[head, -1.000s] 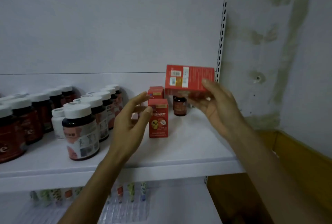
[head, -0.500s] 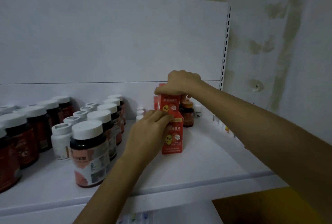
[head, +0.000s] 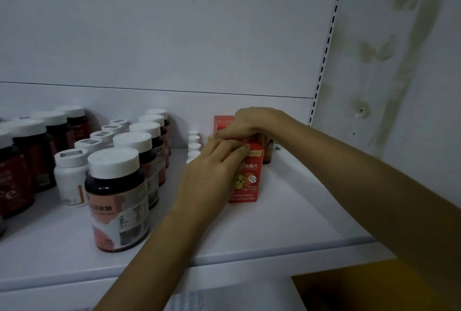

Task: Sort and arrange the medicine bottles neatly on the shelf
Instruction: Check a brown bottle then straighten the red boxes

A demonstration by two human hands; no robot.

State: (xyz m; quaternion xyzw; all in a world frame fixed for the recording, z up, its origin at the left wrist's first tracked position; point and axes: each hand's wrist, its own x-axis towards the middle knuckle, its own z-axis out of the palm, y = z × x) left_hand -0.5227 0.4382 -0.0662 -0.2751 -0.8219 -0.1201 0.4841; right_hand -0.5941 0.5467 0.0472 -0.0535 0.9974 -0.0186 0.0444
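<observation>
The dark bottles [head: 117,198] stand in capped rows at the left of the shelf [head: 299,215], like beside like. My left hand [head: 212,175] lays near-straight fingers against the front red box [head: 248,180] to steady it upright. My right hand [head: 252,123] curls over the rear red box [head: 222,121], seating it in line (my guess). My hands hide how many boxes stand there, and an amber bottle [head: 267,156] barely shows behind.

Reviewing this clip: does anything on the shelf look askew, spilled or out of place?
Nothing is toppled or spilled. One small dark bottle stands alone behind the red boxes, apart from the other dark bottles at left.
</observation>
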